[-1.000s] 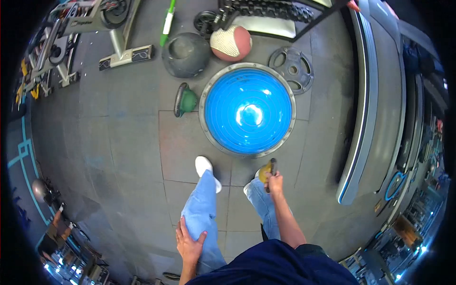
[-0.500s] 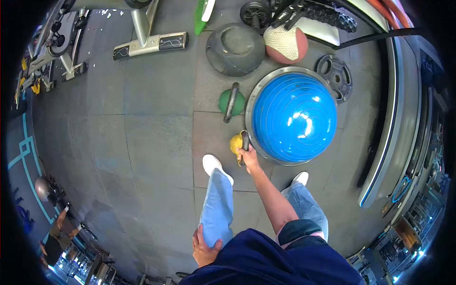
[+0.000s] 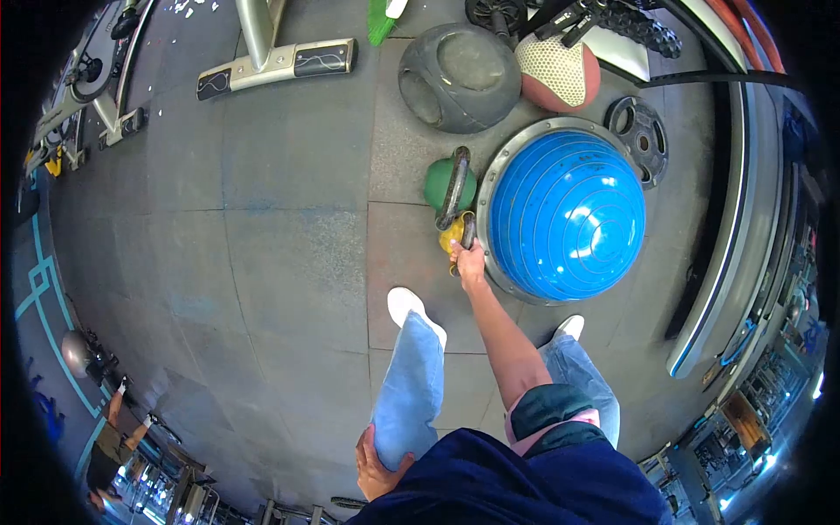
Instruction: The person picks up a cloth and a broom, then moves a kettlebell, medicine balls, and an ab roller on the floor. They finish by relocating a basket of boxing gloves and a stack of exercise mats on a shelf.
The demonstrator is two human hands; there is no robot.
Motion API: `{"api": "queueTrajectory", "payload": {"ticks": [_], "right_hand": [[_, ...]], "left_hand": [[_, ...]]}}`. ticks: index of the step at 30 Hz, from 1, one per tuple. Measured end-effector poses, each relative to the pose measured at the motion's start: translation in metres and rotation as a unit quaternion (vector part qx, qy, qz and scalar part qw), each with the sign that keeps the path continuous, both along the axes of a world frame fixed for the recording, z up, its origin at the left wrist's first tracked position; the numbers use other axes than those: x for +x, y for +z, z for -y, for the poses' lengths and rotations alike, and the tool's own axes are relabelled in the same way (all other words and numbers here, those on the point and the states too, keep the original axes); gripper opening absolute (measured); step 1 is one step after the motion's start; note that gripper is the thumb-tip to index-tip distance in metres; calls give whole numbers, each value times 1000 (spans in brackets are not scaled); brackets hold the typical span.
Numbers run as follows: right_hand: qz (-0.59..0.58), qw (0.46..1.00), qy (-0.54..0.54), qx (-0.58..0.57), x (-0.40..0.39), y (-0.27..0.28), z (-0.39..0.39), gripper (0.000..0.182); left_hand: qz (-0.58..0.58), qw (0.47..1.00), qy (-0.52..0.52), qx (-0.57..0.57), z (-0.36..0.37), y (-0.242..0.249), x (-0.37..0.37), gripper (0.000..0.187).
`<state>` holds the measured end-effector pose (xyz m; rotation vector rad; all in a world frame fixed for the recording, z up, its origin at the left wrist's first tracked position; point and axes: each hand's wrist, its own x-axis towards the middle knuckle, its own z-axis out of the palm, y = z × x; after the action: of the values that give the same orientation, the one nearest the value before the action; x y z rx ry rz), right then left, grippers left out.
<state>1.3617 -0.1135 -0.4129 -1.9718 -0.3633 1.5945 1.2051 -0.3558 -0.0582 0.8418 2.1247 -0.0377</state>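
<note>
Yellow kettlebell (image 3: 452, 232) moved fwd beside green kettlebell (image 3: 450, 184); right hand (image 3: 471, 261) gripped its handle, left hand (image 3: 376, 464) pressed flat on thigh.

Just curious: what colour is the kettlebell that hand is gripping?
Yellow, with a dark handle; the kettlebell in the right hand shows best in the head view.

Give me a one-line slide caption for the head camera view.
Right hand grips a yellow kettlebell between a green kettlebell and blue balance dome; left hand rests on thigh.

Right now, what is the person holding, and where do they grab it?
The right hand grips the yellow kettlebell by its dark handle. The left hand holds nothing; it rests on the leg.
</note>
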Motion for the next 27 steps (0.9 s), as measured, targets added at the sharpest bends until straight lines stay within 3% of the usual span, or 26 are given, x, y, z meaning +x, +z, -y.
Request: {"api": "queueTrajectory", "payload": {"ticks": [3, 6, 10, 11, 14, 20, 24, 27], "right_hand": [[118, 987, 89, -63, -1, 5, -7, 37], [225, 962, 144, -56, -1, 1, -6, 44], [206, 969, 136, -34, 1, 6, -3, 60], [247, 957, 150, -31, 2, 0, -1, 65], [223, 969, 107, -10, 16, 11, 6, 66], [298, 932, 198, 57, 115, 73, 52, 62], [365, 910, 198, -25, 218, 110, 97, 51], [345, 918, 166, -103, 263, 179, 89, 40]], "left_hand": [[-3, 1000, -4, 3, 2, -3, 0, 91], [-12, 1000, -5, -2, -4, 1, 5, 89], [-17, 1000, 1, -16, -18, 10, 15, 85], [-18, 1000, 1, -15, -21, 11, 17, 84], [-7, 999, 5, -34, -30, 18, 24, 82], [28, 997, -25, -65, -42, 21, 33, 80], [29, 989, -66, -128, -53, 23, 43, 82], [45, 991, -41, -119, -57, 16, 51, 76]]}}
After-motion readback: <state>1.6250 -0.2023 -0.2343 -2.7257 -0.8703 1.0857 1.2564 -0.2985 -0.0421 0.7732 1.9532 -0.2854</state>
